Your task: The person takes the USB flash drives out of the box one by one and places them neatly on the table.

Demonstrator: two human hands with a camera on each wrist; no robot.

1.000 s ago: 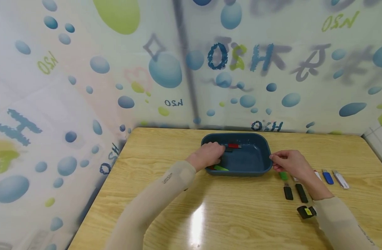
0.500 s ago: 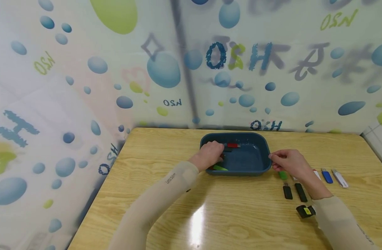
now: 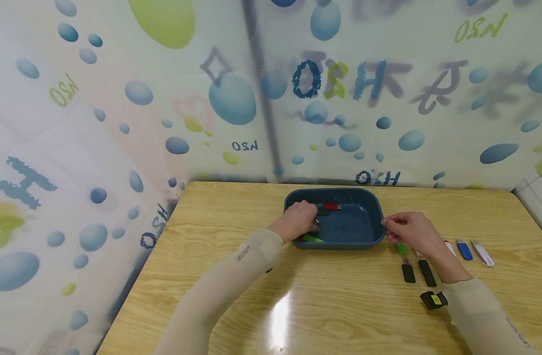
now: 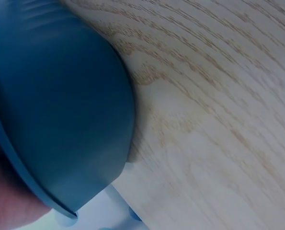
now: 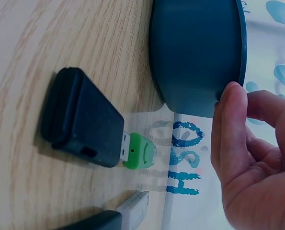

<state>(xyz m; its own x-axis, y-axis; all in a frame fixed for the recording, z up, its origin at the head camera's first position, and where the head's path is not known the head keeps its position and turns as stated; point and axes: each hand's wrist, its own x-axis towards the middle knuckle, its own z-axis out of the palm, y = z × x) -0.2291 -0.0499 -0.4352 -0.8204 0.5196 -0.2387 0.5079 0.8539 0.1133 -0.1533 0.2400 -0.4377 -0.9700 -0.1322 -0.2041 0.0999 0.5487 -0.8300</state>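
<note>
A dark blue plastic bin [image 3: 351,245] stands near the table's back edge. My left hand [image 3: 299,218] reaches over its left side, fingers bunched inside; they pinch a small dark piece with a light tip, probably a USB stick, mostly hidden. Beside those fingertips lie a red USB stick [image 3: 330,206] and a black one [image 3: 323,212]; a green piece [image 3: 313,238] is near the front wall. My right hand [image 3: 410,229] pinches the bin's right rim between thumb and fingers. In the left wrist view, only the bin's outer wall [image 4: 70,105] and part of the hand show.
Right of the bin lie several USB sticks: green [image 3: 401,248], black [image 3: 408,272], longer black [image 3: 427,273], blue [image 3: 464,250] and white [image 3: 483,254]. Another black piece with a yellow label [image 3: 433,300] lies by the right sleeve. A patterned curtain [image 3: 320,133] hangs behind the table.
Inside the bin, my left fingers have shifted slightly, and a small dark piece with a light tip now shows at their tips. My right hand stays on the rim.
</note>
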